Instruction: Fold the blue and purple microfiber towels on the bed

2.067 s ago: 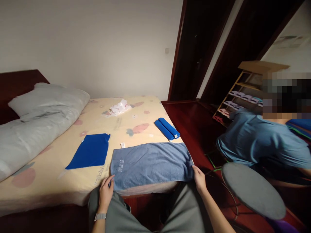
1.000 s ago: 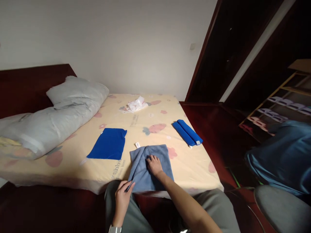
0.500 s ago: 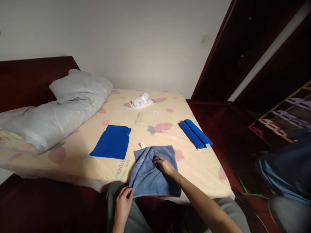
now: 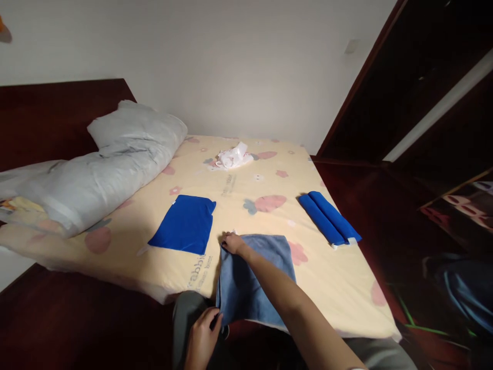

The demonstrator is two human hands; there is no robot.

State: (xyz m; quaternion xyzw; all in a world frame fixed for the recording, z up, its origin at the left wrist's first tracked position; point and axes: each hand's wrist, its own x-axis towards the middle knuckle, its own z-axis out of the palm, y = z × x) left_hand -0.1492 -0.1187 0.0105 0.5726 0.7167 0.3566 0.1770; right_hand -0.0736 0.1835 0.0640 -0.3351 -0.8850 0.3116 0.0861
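A grey-blue towel [image 4: 271, 257] lies at the front edge of the bed, its left side drawn fairly straight. My left hand [image 4: 205, 331] pinches the near left corner, where the cloth hangs over the mattress edge. At the far left corner, my right hand [image 4: 232, 242] has its fingers closed on the cloth, and its forearm crosses over the towel and hides part of it. To the left a bright blue towel [image 4: 185, 224] is spread flat. Two rolled blue towels [image 4: 327, 218] rest side by side near the right edge of the bed.
The bed [image 4: 265, 180] has a yellow sheet with strawberry and carrot prints. A crumpled white plastic bag [image 4: 233, 155] sits towards the wall. A grey quilt [image 4: 115, 169] is heaped by the dark headboard [image 4: 65, 113]. Slippers [image 4: 466, 205] stand on a rack at right.
My right hand has moved from the towel's middle to its far left corner. The towel's left side looks straighter and its surface less wrinkled. My left hand stays at the near corner.
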